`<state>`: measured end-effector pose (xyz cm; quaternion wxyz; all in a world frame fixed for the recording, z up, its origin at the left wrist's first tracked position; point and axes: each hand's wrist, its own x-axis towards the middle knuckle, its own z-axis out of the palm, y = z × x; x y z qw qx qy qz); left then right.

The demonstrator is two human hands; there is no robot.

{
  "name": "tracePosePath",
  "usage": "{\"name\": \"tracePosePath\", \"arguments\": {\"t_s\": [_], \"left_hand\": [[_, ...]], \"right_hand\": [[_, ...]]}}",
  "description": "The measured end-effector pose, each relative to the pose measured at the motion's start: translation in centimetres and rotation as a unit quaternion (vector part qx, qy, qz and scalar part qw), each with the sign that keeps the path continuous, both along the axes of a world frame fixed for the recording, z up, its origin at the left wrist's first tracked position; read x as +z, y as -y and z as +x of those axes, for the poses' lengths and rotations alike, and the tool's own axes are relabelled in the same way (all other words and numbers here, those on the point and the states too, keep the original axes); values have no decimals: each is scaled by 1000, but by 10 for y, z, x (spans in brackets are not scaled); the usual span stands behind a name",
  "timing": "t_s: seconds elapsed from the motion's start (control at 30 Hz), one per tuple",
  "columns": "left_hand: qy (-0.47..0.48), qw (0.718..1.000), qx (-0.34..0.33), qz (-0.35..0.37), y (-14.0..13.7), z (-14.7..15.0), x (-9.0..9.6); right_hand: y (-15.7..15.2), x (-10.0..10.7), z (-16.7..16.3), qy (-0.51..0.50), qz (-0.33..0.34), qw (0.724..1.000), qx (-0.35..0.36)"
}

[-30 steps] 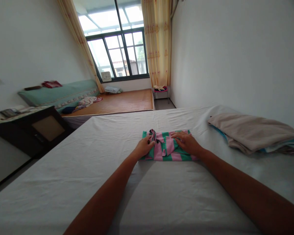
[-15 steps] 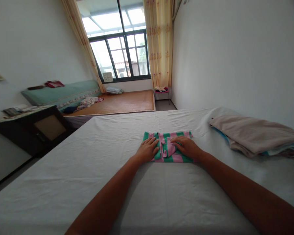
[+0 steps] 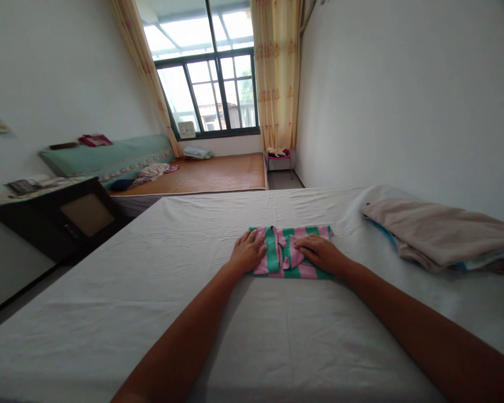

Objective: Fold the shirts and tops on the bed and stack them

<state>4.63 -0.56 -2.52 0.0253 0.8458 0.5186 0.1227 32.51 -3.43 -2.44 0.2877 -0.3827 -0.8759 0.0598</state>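
Note:
A folded garment with pink and green stripes (image 3: pixel 273 254) lies flat on the bed's white sheet (image 3: pixel 185 235). My left hand (image 3: pixel 248 252) rests on its left end, fingers stretched out and pointing away from me. On the right part of the cloth lies my right hand (image 3: pixel 321 253), its fingers extended toward the middle, over a small pink flap. Neither hand is wrapped around the fabric. Part of the garment is hidden under both hands, and I cannot tell which kind of garment it is.
To the right, folded beige and blue cloths (image 3: pixel 441 232) form a pile on the sheet. Beyond stands another bed with a brown mat (image 3: pixel 227 170). A dark cabinet (image 3: pixel 88 215) is at the left, and a white wall (image 3: pixel 403 101) runs along the right.
My left hand has slid a little to the left across the striped cloth, uncovering more of it. The right hand has stayed at about the same place on the fabric.

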Motion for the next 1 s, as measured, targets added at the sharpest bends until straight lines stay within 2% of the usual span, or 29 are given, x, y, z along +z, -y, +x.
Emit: {"name": "tracePosePath", "arguments": {"t_s": [0.07,0.17,0.27,0.33,0.47,0.6,0.7,0.8,0.9,0.93,1.0], "left_hand": [[6,999,-17,30,9,2,0],[12,994,-99,49,25,4,-1],[27,981,-185,49,34,5,0],[46,970,-232,54,37,5,3],[77,949,-305,27,42,4,10],[84,945,-316,-3,48,1,16],[79,961,-265,-2,45,-4,19],[81,990,-117,25,37,-15,19],[62,997,31,23,28,-25,16],[54,997,58,15,26,-26,15],[59,996,72,2,23,-25,12]], "right_hand": [[2,0,-1,-5,4,1000,-10],[6,4,-8,-23,30,999,-35],[10,13,-29,-33,62,996,-48],[10,19,-48,-15,63,998,-25],[-10,19,-81,55,25,997,50],[-43,4,-86,114,-15,992,50],[-57,-3,-80,110,-27,994,13],[-53,-3,-75,97,-17,995,-8],[-40,0,-68,82,1,997,-14],[-35,1,-66,73,4,997,-15],[-27,1,-61,52,-1,999,-15]]}}
